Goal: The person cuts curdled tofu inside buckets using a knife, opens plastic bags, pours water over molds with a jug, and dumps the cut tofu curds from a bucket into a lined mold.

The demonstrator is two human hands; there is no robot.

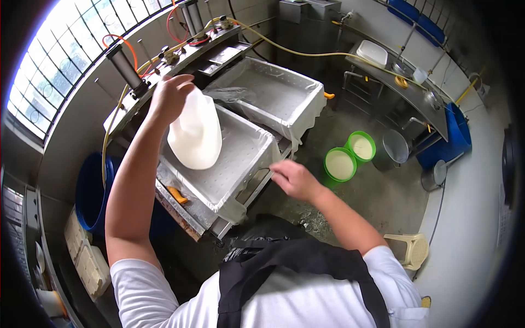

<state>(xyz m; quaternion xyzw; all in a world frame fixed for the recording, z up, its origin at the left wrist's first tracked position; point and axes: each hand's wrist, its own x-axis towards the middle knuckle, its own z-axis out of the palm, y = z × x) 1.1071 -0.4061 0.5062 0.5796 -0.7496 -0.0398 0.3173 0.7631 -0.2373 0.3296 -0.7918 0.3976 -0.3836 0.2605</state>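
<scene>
My left hand [170,99] is raised over the nearer tray, its fingers closed on the upper end of a smooth white rounded vessel [195,131]. The vessel hangs tilted, and its inside is hidden. Below it lies a perforated tray [235,147] lined with thin whitish cloth [272,150] that drapes over the rim. At the tray's right corner, my right hand [295,179] has its fingers pinched together at the cloth's edge. A second cloth-lined tray [284,90] stands behind, with clear, crumpled plastic film [229,94] at its near-left edge.
Two green buckets [340,164] of pale liquid stand on the floor at right, beside a clear bucket [395,146]. A press frame with cylinders [124,66] runs along the window. At left is a blue barrel [90,188]; a plastic stool [416,251] sits by the right wall.
</scene>
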